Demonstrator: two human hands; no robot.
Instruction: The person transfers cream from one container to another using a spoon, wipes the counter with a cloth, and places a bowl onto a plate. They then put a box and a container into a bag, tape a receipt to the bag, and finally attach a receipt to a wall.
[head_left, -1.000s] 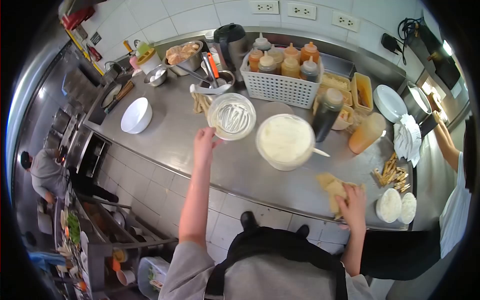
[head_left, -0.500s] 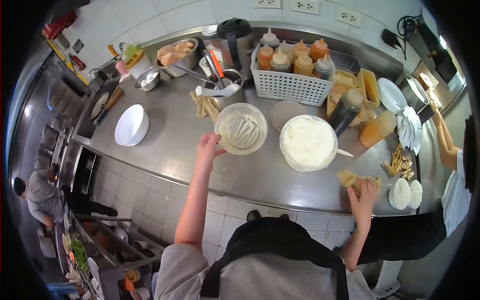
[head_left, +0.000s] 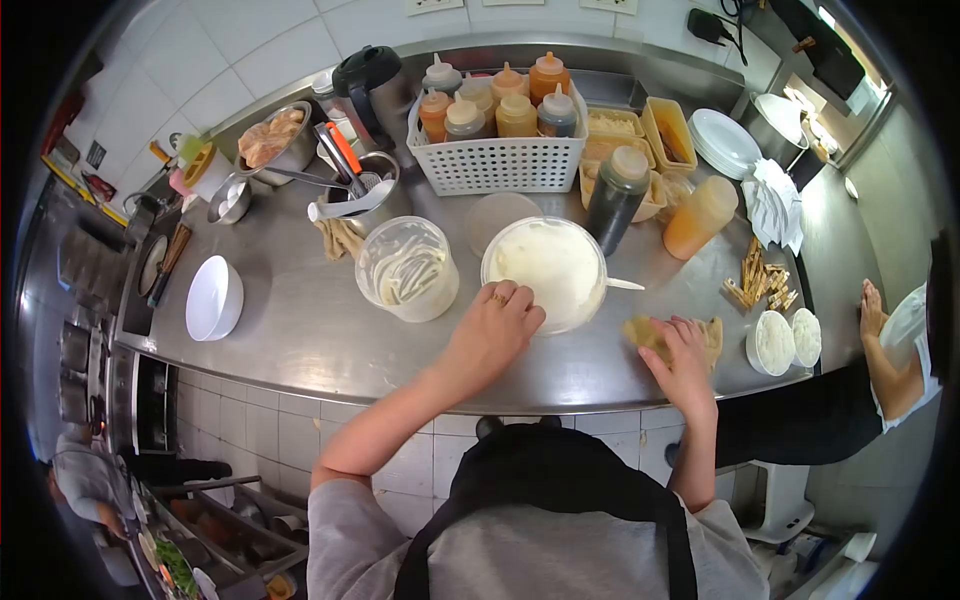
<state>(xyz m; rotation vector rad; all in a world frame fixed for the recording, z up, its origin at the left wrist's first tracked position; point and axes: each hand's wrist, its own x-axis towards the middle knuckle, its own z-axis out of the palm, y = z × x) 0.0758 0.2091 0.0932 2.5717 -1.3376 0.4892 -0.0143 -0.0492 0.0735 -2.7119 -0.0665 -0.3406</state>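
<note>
My left hand is at the near left rim of a round plastic tub, its fingers curled down against the edge. Smooth white cream fills this tub nearly to the top, and a white handle sticks out at its right. Under my right hand is a crumpled tan cloth, held against the counter near the front edge. A second clear tub, with white streaks of cream inside, stands to the left of the full one. A translucent round lid lies behind them.
Behind stands a white basket of squeeze bottles. A dark bottle and an orange bottle stand to the right. Clothespins and two small white bowls lie farther right. At left is a white bowl. Another person's hand shows at right.
My left hand has let go of the streaked tub, which now stands on the counter, and has moved right to the full tub. My right hand stays on the cloth. The view has shifted right.
</note>
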